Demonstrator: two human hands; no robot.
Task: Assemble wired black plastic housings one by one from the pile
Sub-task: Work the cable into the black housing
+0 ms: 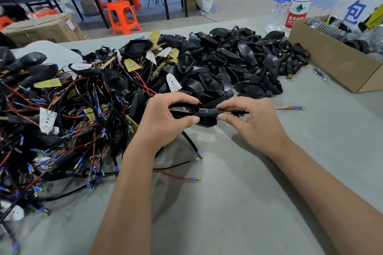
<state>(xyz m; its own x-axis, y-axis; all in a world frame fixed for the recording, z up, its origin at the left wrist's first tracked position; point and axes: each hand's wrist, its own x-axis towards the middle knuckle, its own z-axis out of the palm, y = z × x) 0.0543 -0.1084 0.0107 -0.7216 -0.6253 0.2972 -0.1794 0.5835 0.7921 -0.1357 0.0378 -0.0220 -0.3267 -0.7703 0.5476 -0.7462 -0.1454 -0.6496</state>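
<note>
My left hand (165,118) grips a black plastic housing (186,109) just above the grey table, at the near edge of the pile. My right hand (246,118) pinches the housing's black stem (209,112) between thumb and fingers, where a brass threaded end and wires come out to the right. The red and black wires (290,108) end in blue-sleeved terminals lying on the table. A big pile of empty black housings (217,68) fills the table's middle. To its left lies a tangle of wired LED boards (83,109).
An open cardboard box (335,64) with ribbed lenses stands at the right. Two plastic water bottles (290,0) stand behind it. Small black stems (290,56) lie heaped beside the box. Loose wires (178,176) trail on the table near my left forearm.
</note>
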